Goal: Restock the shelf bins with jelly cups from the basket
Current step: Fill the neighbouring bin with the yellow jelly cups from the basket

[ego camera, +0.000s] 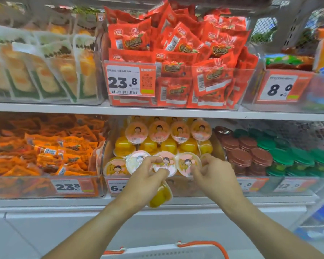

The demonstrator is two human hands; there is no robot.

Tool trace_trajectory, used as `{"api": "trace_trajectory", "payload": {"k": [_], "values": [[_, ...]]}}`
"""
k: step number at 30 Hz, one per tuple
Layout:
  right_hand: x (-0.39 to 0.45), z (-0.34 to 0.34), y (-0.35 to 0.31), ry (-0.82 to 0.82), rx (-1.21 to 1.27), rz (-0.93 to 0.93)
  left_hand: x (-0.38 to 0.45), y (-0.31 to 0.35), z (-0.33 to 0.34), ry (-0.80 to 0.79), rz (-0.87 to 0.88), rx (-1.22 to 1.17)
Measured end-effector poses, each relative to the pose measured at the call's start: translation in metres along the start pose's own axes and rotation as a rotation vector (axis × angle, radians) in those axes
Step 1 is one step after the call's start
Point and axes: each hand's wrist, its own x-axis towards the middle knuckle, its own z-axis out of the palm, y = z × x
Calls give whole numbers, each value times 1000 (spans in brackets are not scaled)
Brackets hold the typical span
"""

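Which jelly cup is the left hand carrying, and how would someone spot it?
Find the clear bin of yellow jelly cups in the middle of the lower shelf, left of the brown-lidded tubs. The left hand reaches over its front edge; the jelly cup hangs under that palm. Unlike its neighbours, it is outside the bin, tilted, lid hidden.

One head camera, close to the shelves.
It faces forward and slightly down at the lower shelf.
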Motion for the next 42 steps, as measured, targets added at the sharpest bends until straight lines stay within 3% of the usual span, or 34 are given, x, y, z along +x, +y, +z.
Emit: {"api": "trace_trajectory", "payload": {"k": [10,15,19,21,25,27,31,34,39,42], "values": [[-20,20,13,231,-147,-484,-4,5,1,58,-16,14],[-18,30,19,225,-80,-488,-13,2,11,53,4,83],[-26,15,10,189,-7,-475,-13,6,17,102,-1,-54],[-36,1,1,101,268,-375,-14,7,19,145,31,-139],[-55,-23,-21,-552,1112,196,-23,3,30,163,304,-95],[-58,-29,-21,-651,1260,311,-24,-2,35,137,432,-13],[-52,-37,-9,-573,1389,380,-22,-4,36,7,548,147],[-43,-41,4,-413,1427,367,-14,-3,36,4,612,293],[-29,-44,22,-28,1238,392,8,-9,40,67,712,769],[-21,-44,29,123,1121,369,20,-14,45,67,703,921]]}}
